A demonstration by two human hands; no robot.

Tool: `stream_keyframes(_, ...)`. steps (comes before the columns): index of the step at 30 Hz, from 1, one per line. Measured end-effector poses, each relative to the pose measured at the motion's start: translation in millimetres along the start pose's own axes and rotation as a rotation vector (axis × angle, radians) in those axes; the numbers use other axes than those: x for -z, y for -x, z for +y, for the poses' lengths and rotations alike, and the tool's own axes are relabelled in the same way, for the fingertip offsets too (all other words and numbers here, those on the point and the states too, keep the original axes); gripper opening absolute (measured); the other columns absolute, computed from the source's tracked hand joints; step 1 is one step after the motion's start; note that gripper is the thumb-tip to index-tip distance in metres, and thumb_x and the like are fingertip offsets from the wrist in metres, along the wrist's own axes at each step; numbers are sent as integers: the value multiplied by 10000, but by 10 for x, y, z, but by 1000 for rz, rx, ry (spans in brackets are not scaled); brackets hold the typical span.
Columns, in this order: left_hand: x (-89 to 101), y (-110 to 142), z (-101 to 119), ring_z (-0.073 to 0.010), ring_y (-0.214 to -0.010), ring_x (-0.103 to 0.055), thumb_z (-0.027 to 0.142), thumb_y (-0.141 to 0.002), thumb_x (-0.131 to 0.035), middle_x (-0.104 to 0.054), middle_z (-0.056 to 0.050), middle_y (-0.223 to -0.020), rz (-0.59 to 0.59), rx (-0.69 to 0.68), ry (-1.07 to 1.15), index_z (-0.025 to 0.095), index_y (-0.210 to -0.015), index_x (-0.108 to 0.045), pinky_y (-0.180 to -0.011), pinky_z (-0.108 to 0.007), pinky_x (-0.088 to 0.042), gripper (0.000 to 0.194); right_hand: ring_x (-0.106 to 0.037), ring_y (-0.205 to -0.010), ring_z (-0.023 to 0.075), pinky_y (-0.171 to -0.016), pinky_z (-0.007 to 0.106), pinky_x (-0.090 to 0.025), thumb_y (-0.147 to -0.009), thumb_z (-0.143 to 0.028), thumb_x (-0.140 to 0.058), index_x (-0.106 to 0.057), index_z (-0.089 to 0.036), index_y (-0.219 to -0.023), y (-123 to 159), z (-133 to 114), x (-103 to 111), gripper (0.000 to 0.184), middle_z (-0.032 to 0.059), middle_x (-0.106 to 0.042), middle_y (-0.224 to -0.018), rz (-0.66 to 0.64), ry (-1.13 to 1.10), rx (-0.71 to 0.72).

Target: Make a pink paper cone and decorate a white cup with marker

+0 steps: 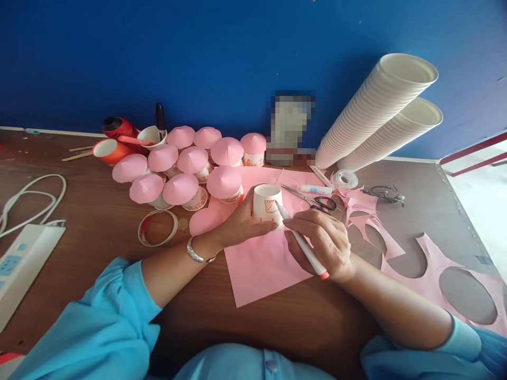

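Note:
My left hand (pixel 242 217) is wrapped round a white paper cup (pixel 263 200) that bears orange-red drawn lines and a striped patch. In my right hand (pixel 322 240) is a white marker (pixel 307 250) with a red end, its tip at the cup's drawn side. Pink paper (pixel 261 269) lies under both hands. Scissors (pixel 311 200) and a glue stick (pixel 315 189) rest on it just beyond the cup. To the left stand several decorated cups topped with pink paper cones (pixel 224 182).
Two tall stacks of paper cups (pixel 376 105) lean by the blue wall. Cut pink scraps (pixel 431 274), eyeglasses (pixel 384 194) and a clear tape roll (pixel 345 179) lie right. A larger tape roll (pixel 157 228), power strip (pixel 29 269) and orange cup (pixel 106 151) are left.

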State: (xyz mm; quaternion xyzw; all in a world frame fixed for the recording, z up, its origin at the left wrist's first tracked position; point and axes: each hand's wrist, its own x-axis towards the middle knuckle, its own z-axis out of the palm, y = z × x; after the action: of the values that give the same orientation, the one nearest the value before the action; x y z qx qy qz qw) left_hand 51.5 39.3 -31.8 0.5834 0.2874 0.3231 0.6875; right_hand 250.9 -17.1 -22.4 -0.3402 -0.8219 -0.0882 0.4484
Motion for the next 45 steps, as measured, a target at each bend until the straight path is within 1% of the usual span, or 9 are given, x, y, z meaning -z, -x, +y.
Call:
stream_keyframes(3, -6, -6, 4, -185, -941, -627, 218, -862, -789, -640, 3, -986, -12, -25, 12, 235, -1053, -511, -825, -350, -526, 338, -686, -693, 178, -618, 294, -589, -910, -74, -672, -637, -126, -1134, -2, 5, -1, 232, 73, -715, -821, -4, 3, 10)
stream_keyframes(7, -18, 2, 14, -175, -914, -618, 220, -874, -793, -646, 8, -965, -7, -40, 15, 231, -1018, -511, -834, -354, -527, 317, -685, -697, 180, -620, 295, -592, -916, -74, -667, -640, -125, -1136, 10, 5, -4, 228, 76, -714, -823, -6, -4, 8)
stream_keyframes(12, -14, 16, -7, -187, -934, -608, 254, -862, -809, -633, -4, -992, 29, -15, -25, 221, -1047, -506, -820, -346, -528, 357, -681, -701, 174, -617, 294, -585, -928, -89, -649, -636, -149, -1200, 27, -2, -7, 278, 65, -717, -848, -21, -10, -5)
stream_keyframes(15, 6, 22, -38, -204, -990, -597, 285, -842, -824, -599, -9, -994, 52, -9, -68, 220, -1077, -507, -833, -338, -525, 400, -678, -685, 172, -600, 291, -577, -929, -92, -638, -640, -154, -1165, 17, -20, -12, 244, 58, -709, -830, -12, -16, -7)
stream_keyframes(19, 27, 30, -63, -220, -1028, -578, 289, -827, -820, -546, -3, -958, 87, 17, -137, 229, -1022, -503, -847, -345, -520, 376, -669, -665, 166, -575, 286, -561, -927, -79, -637, -628, -161, -1125, 1, -53, -22, 214, 53, -699, -813, -13, -25, -15)
stream_keyframes(26, 16, 34, -20, -200, -966, -538, 245, -829, -797, -481, 8, -908, 98, 19, -161, 228, -948, -463, -834, -347, -504, 355, -657, -666, 167, -586, 295, -565, -932, -80, -632, -618, -161, -1123, 10, -75, -28, 208, 53, -693, -809, -34, -40, -5)
stream_keyframes(35, 20, 20, -14, -160, -879, -488, 190, -817, -769, -467, 6, -907, 74, 9, -130, 211, -867, -471, -780, -318, -491, 303, -669, -679, 193, -579, 312, -562, -894, -36, -647, -629, -121, -1122, 28, -101, -31, 244, 76, -702, -817, -66, -95, 6)
stream_keyframes(41, -2, 0, 3, -158, -845, -507, 189, -778, -754, -456, 7, -891, 92, 21, -138, 227, -858, -437, -706, -295, -475, 329, -678, -682, 185, -579, 306, -581, -914, -59, -626, -628, -150, -1176, 22, -111, -32, 277, 55, -707, -825, -76, -105, -5)
stream_keyframes(45, -8, 5, 17, -156, -857, -517, 210, -783, -742, -468, 6, -904, 99, 33, -165, 230, -894, -434, -702, -281, -472, 328, -667, -680, 185, -580, 312, -588, -916, -46, -628, -627, -136, -1137, 20, -121, -28, 239, 72, -706, -821, -68, -107, 2)
